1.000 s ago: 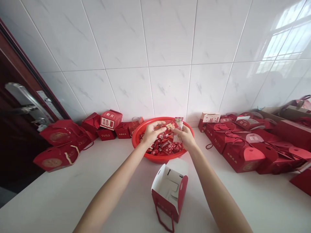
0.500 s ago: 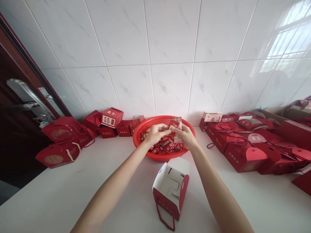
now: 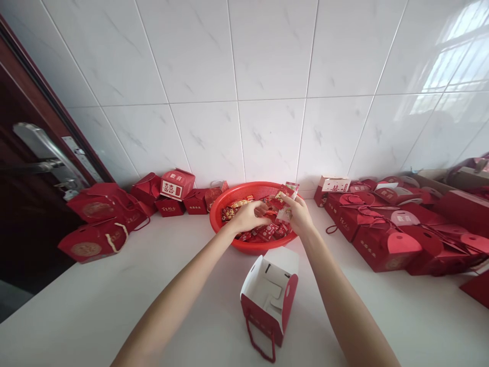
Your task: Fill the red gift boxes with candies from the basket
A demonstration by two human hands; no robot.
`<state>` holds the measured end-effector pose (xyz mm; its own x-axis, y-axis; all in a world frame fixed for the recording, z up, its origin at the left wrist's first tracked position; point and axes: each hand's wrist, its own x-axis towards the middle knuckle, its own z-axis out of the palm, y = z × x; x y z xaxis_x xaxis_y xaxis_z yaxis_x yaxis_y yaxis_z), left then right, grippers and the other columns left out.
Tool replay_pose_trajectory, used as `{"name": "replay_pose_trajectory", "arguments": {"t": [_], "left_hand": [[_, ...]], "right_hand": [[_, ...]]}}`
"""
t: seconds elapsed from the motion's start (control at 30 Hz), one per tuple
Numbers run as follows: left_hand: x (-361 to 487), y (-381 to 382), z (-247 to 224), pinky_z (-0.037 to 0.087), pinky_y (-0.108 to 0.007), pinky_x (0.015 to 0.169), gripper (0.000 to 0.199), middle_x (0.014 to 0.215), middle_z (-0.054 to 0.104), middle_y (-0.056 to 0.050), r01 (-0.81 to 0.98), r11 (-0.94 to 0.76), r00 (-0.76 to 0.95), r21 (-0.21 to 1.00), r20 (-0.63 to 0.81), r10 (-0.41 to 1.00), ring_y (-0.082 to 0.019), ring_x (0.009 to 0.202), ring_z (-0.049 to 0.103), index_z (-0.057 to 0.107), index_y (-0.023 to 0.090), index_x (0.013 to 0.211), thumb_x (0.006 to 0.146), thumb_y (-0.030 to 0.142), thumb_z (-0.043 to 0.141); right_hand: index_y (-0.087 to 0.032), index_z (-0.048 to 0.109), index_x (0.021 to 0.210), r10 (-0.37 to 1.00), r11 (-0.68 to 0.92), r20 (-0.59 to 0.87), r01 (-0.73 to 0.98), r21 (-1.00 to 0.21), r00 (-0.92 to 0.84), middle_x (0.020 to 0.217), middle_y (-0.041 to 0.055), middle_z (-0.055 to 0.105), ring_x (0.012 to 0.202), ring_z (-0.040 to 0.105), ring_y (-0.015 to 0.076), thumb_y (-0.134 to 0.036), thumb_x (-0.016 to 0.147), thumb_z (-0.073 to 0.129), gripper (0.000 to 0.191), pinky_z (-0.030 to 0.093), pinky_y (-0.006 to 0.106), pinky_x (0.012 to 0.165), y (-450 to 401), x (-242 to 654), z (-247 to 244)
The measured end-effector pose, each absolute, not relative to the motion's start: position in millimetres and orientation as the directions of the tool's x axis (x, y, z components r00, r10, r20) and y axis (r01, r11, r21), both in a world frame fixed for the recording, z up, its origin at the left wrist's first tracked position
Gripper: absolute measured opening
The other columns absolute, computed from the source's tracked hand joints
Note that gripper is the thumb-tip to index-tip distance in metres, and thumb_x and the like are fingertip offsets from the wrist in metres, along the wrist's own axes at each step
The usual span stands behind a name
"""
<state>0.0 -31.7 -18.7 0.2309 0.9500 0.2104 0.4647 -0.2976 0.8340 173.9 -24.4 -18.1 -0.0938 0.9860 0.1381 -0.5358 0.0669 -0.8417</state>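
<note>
A red plastic basket [image 3: 219,201] holds many wrapped candies [image 3: 267,233], mostly red, some with gold lettering. Over its middle is my left hand [image 3: 249,216], thumb and fingers apart, just above the candies and with nothing visible in it. My right hand [image 3: 301,214], at the basket's right side, is closed on several candy packets [image 3: 284,213] in red and clear-pink wrappers. In front of the basket stands a red gift box [image 3: 263,313] with its top open, a white inside and a red cord handle; no candy shows inside it.
Closed red gift boxes [image 3: 91,239] stand at the left, near a dark door [image 3: 23,204] with a metal handle. Many more red boxes [image 3: 385,244] fill the right side of the white table [image 3: 171,306]. A tiled wall [image 3: 271,132] rises behind.
My hands were together over the basket at the packets; now they have parted. The left has lowered toward the candies with fingers spread, while the right has shifted slightly right, keeping the packets.
</note>
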Motion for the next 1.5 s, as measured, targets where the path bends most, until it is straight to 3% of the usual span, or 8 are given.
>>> {"name": "replay_pose_trajectory", "arguments": {"t": [0.13, 0.3, 0.63, 0.97, 1.1, 1.2, 1.33, 1.5], "left_hand": [[-3, -31, -23, 0.053, -0.032, 0.069, 0.023, 0.071, 0.073, -0.001, 0.551, -0.284, 0.256, 0.785, 0.165, 0.952, -0.024, 0.069, 0.069, 0.074, 0.022, 0.077, 0.056, 0.013, 0.077], [-5, -24, -23, 0.054, -0.034, 0.086, 0.029, 0.102, 0.077, -0.007, 0.570, -0.282, 0.140, 0.772, 0.247, 0.959, -0.026, 0.096, 0.072, 0.074, 0.020, 0.096, 0.073, 0.009, 0.060], [-7, -30, -19, 0.044, -0.041, 0.111, 0.052, 0.129, 0.069, -0.009, 0.713, -0.252, 0.076, 0.654, 0.285, 0.955, -0.027, 0.125, 0.061, 0.068, 0.020, 0.122, 0.078, -0.001, 0.049], [2, -37, -10, 0.043, -0.041, 0.110, 0.030, 0.125, 0.069, -0.012, 0.792, -0.325, 0.191, 0.517, 0.296, 0.936, -0.029, 0.120, 0.062, 0.077, 0.019, 0.103, 0.082, 0.011, 0.058], [6, -41, -10, 0.054, -0.033, 0.078, 0.026, 0.083, 0.075, -0.003, 0.773, -0.384, 0.364, 0.505, 0.141, 0.920, -0.026, 0.080, 0.071, 0.079, 0.022, 0.098, 0.073, 0.027, 0.074], [6, -43, -10, 0.048, -0.030, 0.059, 0.037, 0.069, 0.071, 0.000, 0.767, -0.385, 0.413, 0.513, 0.065, 0.909, -0.024, 0.064, 0.067, 0.078, 0.021, 0.102, 0.066, 0.027, 0.079], [5, -43, -10, 0.049, -0.029, 0.065, 0.052, 0.075, 0.072, 0.000, 0.742, -0.378, 0.381, 0.554, 0.115, 0.917, -0.024, 0.072, 0.069, 0.075, 0.021, 0.115, 0.063, 0.015, 0.076], [2, -38, -10, 0.053, -0.034, 0.088, 0.049, 0.099, 0.075, -0.006, 0.671, -0.365, 0.236, 0.645, 0.282, 0.930, -0.026, 0.096, 0.070, 0.072, 0.019, 0.118, 0.069, 0.012, 0.072]], "right_hand": [[-0.024, 0.067, 0.082, 0.988, 0.061, 0.129, -0.556, -0.829, -0.084, 0.082, 0.0050, 0.078, 0.084, 0.074, 0.0296, -0.042, 0.057, 0.089, 0.038, 0.062, 0.041, 0.068, -26, 173, -16], [-0.024, 0.065, 0.079, 0.992, 0.049, 0.108, -0.565, -0.823, -0.071, 0.078, 0.0044, 0.077, 0.078, 0.074, 0.0284, -0.041, 0.059, 0.087, 0.034, 0.061, 0.039, 0.063, -27, 173, -15], [-0.022, 0.064, 0.076, 0.992, 0.053, 0.107, -0.553, -0.831, -0.065, 0.069, 0.0025, 0.073, 0.063, 0.070, 0.0219, -0.041, 0.066, 0.081, 0.028, 0.057, 0.031, 0.052, -28, 172, -15], [-0.021, 0.064, 0.075, 0.988, 0.059, 0.126, -0.542, -0.838, -0.086, 0.068, 0.0022, 0.071, 0.059, 0.066, 0.0198, -0.043, 0.063, 0.084, 0.032, 0.056, 0.031, 0.054, -27, 173, -16], [-0.022, 0.063, 0.076, 0.988, 0.062, 0.126, -0.532, -0.845, -0.085, 0.067, 0.0022, 0.071, 0.059, 0.067, 0.0209, -0.044, 0.063, 0.082, 0.032, 0.054, 0.031, 0.051, -26, 173, -17], [-0.022, 0.062, 0.076, 0.988, 0.066, 0.128, -0.526, -0.848, -0.083, 0.068, 0.0026, 0.071, 0.062, 0.068, 0.0220, -0.045, 0.063, 0.082, 0.033, 0.054, 0.031, 0.051, -26, 173, -16], [-0.022, 0.062, 0.076, 0.988, 0.062, 0.125, -0.518, -0.853, -0.088, 0.069, 0.0029, 0.071, 0.061, 0.068, 0.0223, -0.046, 0.064, 0.081, 0.033, 0.054, 0.032, 0.050, -27, 173, -15], [-0.023, 0.061, 0.077, 0.990, 0.060, 0.119, -0.513, -0.856, -0.081, 0.069, 0.0027, 0.071, 0.063, 0.069, 0.0236, -0.044, 0.065, 0.080, 0.031, 0.055, 0.033, 0.051, -28, 172, -14]]}}
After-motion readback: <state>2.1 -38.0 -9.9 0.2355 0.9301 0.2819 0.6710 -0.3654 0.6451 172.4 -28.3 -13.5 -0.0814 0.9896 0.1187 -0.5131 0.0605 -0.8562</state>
